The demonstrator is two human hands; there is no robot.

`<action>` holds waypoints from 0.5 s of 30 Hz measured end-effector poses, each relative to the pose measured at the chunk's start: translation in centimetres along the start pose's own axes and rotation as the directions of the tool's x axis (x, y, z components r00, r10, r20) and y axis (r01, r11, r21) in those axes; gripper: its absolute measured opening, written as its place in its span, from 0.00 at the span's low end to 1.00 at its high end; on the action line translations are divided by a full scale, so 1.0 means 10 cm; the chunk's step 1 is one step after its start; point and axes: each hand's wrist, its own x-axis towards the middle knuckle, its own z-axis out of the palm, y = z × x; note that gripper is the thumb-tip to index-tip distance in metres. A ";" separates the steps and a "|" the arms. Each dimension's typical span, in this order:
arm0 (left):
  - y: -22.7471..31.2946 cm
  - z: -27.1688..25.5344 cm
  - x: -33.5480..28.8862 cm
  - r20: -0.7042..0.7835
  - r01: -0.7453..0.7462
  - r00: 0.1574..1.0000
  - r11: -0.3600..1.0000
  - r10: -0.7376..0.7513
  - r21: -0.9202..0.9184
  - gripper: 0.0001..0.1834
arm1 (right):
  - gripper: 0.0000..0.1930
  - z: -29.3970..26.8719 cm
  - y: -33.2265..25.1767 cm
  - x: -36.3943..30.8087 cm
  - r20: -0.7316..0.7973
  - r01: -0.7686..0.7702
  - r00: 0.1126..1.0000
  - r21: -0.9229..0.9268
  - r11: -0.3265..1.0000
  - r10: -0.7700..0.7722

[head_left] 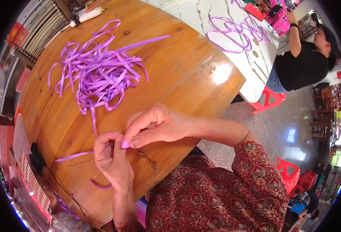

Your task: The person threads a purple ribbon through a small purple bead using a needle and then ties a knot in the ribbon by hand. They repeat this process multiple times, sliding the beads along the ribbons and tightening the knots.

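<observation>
Ribbon (125,144), one purple strip, sits pinched between our two hands: right hand (159,125) closes its grip on the end, left hand (110,156) clasps it below. One tangled ribbon pile (97,73) lies on the tabletop (178,73) beyond.

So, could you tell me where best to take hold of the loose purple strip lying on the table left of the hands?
Probably at the loose purple strip's free left tip, coming from above: it lies flat on the wooden table, clear of the ribbon pile.
</observation>
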 end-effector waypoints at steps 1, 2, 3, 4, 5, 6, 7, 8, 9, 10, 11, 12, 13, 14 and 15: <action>-0.01 -0.02 -0.01 0.017 -0.021 1.000 0.999 0.022 -0.036 0.09 | 0.09 0.02 0.00 0.01 -0.002 0.063 0.998 0.057 0.996 -0.063; -0.02 -0.02 -0.03 0.032 -0.040 0.999 0.997 0.042 -0.071 0.08 | 0.09 0.03 0.00 0.02 -0.010 0.067 0.998 0.053 0.996 -0.067; -0.03 -0.02 -0.04 0.037 -0.040 0.998 0.997 0.043 -0.073 0.08 | 0.10 0.04 -0.01 0.03 -0.035 0.147 0.988 -0.118 0.982 -0.152; -0.04 -0.01 -0.05 0.005 -0.070 0.998 0.997 0.070 -0.038 0.08 | 0.11 0.04 -0.01 0.04 -0.044 0.217 0.970 -0.287 0.933 -0.239; -0.05 -0.01 -0.06 -0.026 -0.098 0.995 0.995 0.098 -0.002 0.08 | 0.11 0.04 -0.01 0.03 -0.048 0.218 0.969 -0.289 0.932 -0.242; -0.07 0.00 -0.06 -0.020 -0.098 0.995 0.995 0.098 -0.004 0.08 | 0.12 0.03 0.00 0.03 -0.061 0.249 0.953 -0.392 0.886 -0.295; -0.09 0.00 -0.05 -0.004 -0.116 0.993 0.993 0.117 0.032 0.08 | 0.13 0.02 0.00 0.02 -0.068 0.273 0.935 -0.491 0.827 -0.349; -0.11 0.01 -0.05 0.014 -0.135 0.991 0.989 0.135 0.066 0.08 | 0.13 0.01 0.01 0.02 -0.073 0.272 0.933 -0.495 0.825 -0.351; -0.11 0.02 -0.05 0.020 -0.135 0.991 0.989 0.134 0.064 0.08 | 0.13 0.01 0.02 0.02 -0.084 0.288 0.926 -0.471 0.834 -0.367; -0.11 0.04 -0.04 0.014 -0.173 0.985 0.979 0.172 0.108 0.07 | 0.13 0.01 0.03 0.02 -0.096 0.303 0.919 -0.447 0.842 -0.382; -0.11 0.06 -0.04 0.010 -0.210 0.978 0.966 0.211 0.151 0.07 | 0.13 0.02 0.03 0.02 -0.101 0.302 0.918 -0.452 0.839 -0.384; -0.12 0.05 -0.05 0.016 -0.209 0.978 0.967 0.209 0.146 0.07 | 0.14 0.03 0.03 0.02 -0.112 0.313 0.910 -0.444 0.840 -0.398; -0.12 0.03 -0.06 -0.012 -0.170 0.985 0.981 0.172 0.098 0.07 | 0.14 0.04 0.03 0.02 -0.124 0.323 0.903 -0.437 0.840 -0.412; -0.13 0.02 -0.05 -0.039 -0.130 0.991 0.990 0.132 0.049 0.07 | 0.14 0.04 0.04 0.02 -0.129 0.320 0.902 -0.443 0.838 -0.413; -0.13 0.00 -0.04 -0.033 -0.129 0.991 0.991 0.131 0.045 0.07 | 0.14 0.04 0.05 0.03 -0.139 0.317 0.901 -0.433 0.844 -0.410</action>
